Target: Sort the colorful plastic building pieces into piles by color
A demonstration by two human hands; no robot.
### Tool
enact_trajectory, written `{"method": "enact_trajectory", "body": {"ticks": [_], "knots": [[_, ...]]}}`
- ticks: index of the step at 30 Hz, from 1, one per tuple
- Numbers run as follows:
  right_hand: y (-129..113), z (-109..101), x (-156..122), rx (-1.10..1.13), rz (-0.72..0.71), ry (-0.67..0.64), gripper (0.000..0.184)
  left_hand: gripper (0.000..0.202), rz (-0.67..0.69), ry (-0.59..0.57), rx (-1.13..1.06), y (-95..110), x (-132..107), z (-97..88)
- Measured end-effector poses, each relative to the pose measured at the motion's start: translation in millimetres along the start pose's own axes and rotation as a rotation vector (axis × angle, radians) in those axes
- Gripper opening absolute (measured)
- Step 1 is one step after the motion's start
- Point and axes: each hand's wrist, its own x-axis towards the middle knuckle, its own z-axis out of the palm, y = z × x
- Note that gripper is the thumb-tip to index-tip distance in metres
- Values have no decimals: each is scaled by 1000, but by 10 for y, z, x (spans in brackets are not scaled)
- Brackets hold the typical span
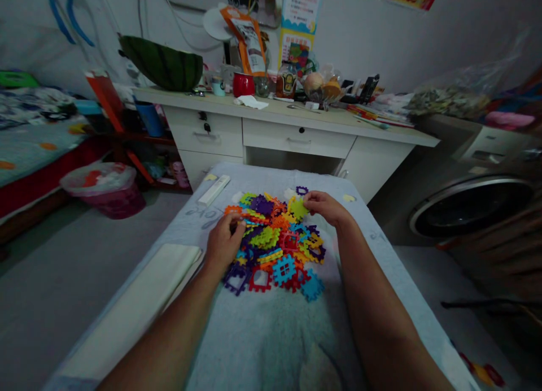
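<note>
A heap of colourful plastic interlocking tiles with notched edges lies on the cloth-covered table. Some are solid squares, others window-like frames. At the heap's far right, my right hand pinches a yellow-green interlocking tile between thumb and fingers. My left hand is at the left side of the heap, its fingers curled together. What they grip, if anything, cannot be made out. An orange tile lies just beyond those fingers. Nearest to me are a light-blue window tile and a solid blue tile.
A narrow white box lies at the table's far left, and a folded cream cloth along its left edge. Behind stands a white desk with a watermelon piece and jars. A washing machine is right, a pink bin left.
</note>
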Motion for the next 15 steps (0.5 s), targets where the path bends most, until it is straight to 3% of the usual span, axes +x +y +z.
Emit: {"method": "enact_trajectory", "body": {"ticks": [7,10,12,15], "knots": [[-84,66,-22,89,-31,-85,26,29,1,3,33,9,-7,-6],[-64,13,-19,64,-15,-62,28,29,0,3,38,26,-11,-13],[13,-74,2,34,-5,41,26,29,2,6,37,28,-13,-15],[224,-278,57,-68,22,339,18,29,7,6,39,17,-12,-11]]}}
